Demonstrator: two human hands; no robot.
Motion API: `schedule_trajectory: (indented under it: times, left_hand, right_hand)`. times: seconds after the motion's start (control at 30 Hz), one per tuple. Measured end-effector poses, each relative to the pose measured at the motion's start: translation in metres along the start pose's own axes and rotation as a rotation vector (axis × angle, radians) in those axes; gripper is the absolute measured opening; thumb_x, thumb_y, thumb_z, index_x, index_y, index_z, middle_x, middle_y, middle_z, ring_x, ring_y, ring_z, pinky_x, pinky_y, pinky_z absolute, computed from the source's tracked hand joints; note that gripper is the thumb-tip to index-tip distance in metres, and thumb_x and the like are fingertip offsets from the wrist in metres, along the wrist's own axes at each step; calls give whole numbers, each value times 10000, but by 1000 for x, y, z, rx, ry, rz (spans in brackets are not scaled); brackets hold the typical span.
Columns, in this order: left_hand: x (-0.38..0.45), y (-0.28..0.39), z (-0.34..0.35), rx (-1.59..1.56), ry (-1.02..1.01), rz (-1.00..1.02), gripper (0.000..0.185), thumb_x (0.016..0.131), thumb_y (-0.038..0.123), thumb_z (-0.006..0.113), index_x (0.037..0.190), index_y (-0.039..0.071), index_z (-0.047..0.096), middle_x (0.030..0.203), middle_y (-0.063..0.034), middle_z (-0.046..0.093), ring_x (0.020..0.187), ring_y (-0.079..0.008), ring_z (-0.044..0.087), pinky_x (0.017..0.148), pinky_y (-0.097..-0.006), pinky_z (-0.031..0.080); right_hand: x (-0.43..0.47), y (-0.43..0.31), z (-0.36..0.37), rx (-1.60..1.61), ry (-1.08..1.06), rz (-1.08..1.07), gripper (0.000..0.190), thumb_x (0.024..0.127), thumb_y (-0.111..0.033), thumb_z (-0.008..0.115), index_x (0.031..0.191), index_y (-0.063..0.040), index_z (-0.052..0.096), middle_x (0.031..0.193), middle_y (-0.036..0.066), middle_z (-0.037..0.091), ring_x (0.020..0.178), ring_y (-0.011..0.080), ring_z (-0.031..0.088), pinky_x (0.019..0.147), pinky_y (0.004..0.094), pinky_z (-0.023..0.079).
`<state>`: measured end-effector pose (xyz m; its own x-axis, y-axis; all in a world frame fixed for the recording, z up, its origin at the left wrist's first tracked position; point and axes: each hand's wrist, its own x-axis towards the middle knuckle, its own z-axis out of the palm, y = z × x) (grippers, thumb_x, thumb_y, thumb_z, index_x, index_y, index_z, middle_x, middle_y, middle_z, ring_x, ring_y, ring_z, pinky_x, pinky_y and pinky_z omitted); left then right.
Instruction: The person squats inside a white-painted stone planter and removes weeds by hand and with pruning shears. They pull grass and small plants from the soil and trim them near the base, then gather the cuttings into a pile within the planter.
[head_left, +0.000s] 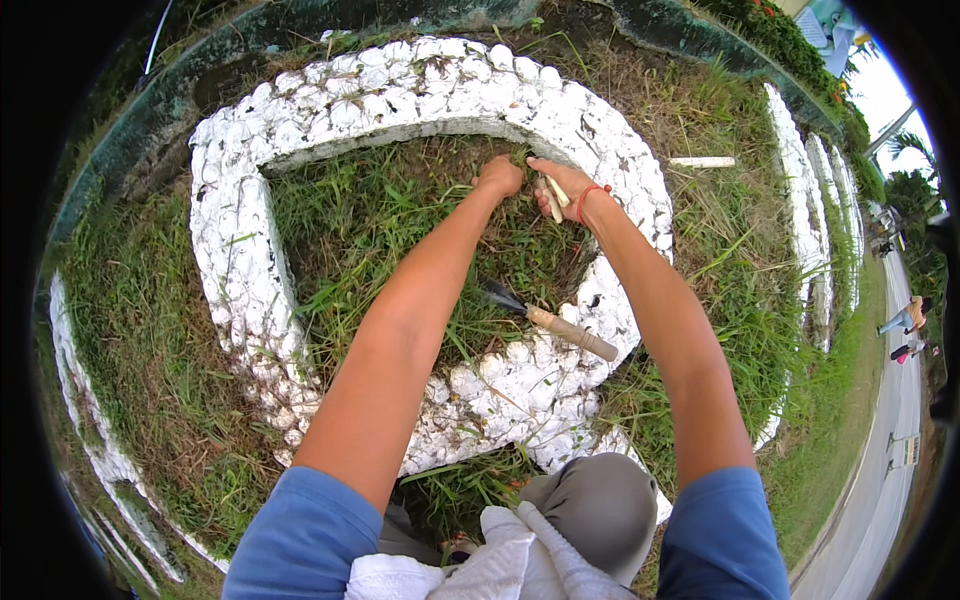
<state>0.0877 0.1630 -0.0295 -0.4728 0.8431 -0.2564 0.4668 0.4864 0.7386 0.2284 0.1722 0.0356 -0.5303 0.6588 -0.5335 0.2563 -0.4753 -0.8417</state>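
My left hand (501, 177) is curled low inside a white-painted stone ring, with a small tuft of grass (519, 155) at its fingers. Its fingertips are mostly hidden. Just to its right, my right hand (562, 186) is closed around a tool with two pale handles (557, 192), perhaps shears. Its working end cannot be made out. A hand tool with a dark blade and wooden handle (574, 334) lies nearer to me, blade in the grass and handle over the white stones. Cut and growing grass (352, 217) covers the ground inside the ring.
The raised white stone border (247, 112) surrounds both hands. A pale stick (702, 161) lies on grass to the right. More white stone shapes (802, 202) stand beyond it. My bent knee (600, 510) and a white towel (480, 562) are close below. People (907, 315) are by the far-right road.
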Motion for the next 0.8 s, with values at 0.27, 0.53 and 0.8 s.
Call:
schedule_trajectory:
  times: [0.27,0.53,0.8]
  left_hand:
    - [-36,-17,-48,204,-307,-47,526,837,71,389,1354,-9,335,1133,-240,560,549,-276,438,492,-469,323]
    - [-129,-25,-50,861,-440,551,467,775,65,485,1237,-3,496,1040,-172,597,960,-303,545,892,-414,372]
    - [-182,33,-55,1424,-462,611,604,697,149,668,1260,48,473,1376,-150,323,1268,-336,274,1017,-440,263]
  right_hand:
    - [-44,3,-16,-727,-34,5,607,721,-541,656,893,35,575,582,22,512,427,116,510,377,234,438]
    - [-61,-21,-22,-699,110,-32,659,688,-514,689,1065,11,558,723,40,562,579,105,575,462,232,469]
    - [-109,-15,-63,-1320,305,-339,761,590,-542,658,1078,36,573,1097,210,592,977,315,583,859,357,445]
